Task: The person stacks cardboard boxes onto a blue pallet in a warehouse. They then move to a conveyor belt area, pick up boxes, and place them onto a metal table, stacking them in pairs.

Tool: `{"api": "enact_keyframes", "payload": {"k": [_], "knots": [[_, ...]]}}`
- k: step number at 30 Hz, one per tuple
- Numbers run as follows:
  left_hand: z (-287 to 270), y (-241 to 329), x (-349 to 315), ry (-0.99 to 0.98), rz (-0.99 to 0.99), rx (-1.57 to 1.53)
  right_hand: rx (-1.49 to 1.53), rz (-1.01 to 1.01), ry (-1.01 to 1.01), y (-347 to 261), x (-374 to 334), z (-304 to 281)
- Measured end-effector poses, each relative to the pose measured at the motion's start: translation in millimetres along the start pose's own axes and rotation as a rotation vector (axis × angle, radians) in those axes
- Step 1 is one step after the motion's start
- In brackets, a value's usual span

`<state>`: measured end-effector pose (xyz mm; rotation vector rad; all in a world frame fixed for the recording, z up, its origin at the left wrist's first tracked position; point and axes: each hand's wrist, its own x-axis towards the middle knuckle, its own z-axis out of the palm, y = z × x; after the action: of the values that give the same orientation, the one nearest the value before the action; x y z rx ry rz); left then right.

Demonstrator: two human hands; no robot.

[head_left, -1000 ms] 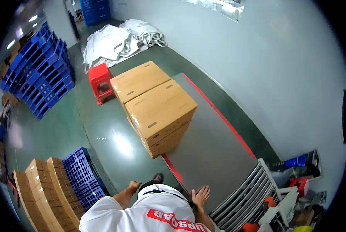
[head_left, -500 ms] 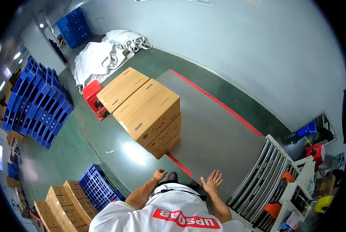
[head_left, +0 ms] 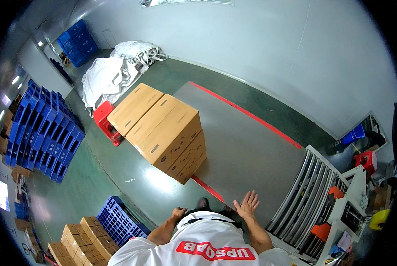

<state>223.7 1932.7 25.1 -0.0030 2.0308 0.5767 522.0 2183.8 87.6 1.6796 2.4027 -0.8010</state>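
Note:
My left hand [head_left: 178, 213] is beside my waist, fingers curled in, with nothing visible in it. My right hand [head_left: 247, 204] is spread palm-down over the near edge of a grey platform [head_left: 247, 146] with red edging; it appears to hold nothing. Ahead of me, stacked brown cartons [head_left: 163, 128] stand on the platform's left part, two columns side by side. Both hands are apart from the cartons. A red stool [head_left: 104, 117] is just behind the cartons' left side.
A roller conveyor [head_left: 296, 195] runs along the right. On the left are stacked blue pallets [head_left: 48, 128]; nearer stand more cartons [head_left: 81, 237] and an upright blue pallet [head_left: 118, 217]. White sacks [head_left: 114, 71] lie on the floor by the far wall [head_left: 260, 48].
The view has shifted slightly. My left hand has dropped closer to my side and its fingers look more curled. My right hand stays spread. The cartons stay put.

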Motion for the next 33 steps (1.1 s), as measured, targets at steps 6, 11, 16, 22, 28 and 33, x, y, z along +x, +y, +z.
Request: {"api": "enact_keyframes", "payload": {"k": [6, 11, 16, 22, 28, 33], "knots": [[6, 16, 9, -0.043, 0.159, 0.065, -0.043, 0.003, 0.065, 5, 0, 6], [13, 13, 27, -0.108, 0.159, -0.083, -0.041, 0.019, 0.097, 6, 0, 4], [6, 16, 20, -0.169, 0.351, 0.119, -0.047, 0.03, 0.083, 5, -7, 0], [0, 26, 31, -0.307, 0.529, 0.175, 0.003, 0.043, 0.019, 10, -9, 6], [12, 37, 41, -0.285, 0.39, -0.063, 0.005, 0.061, -0.075, 5, -8, -2], [11, 41, 48, -0.319, 0.411, 0.053, 0.044, 0.06, -0.104, 8, -8, -3]]}}
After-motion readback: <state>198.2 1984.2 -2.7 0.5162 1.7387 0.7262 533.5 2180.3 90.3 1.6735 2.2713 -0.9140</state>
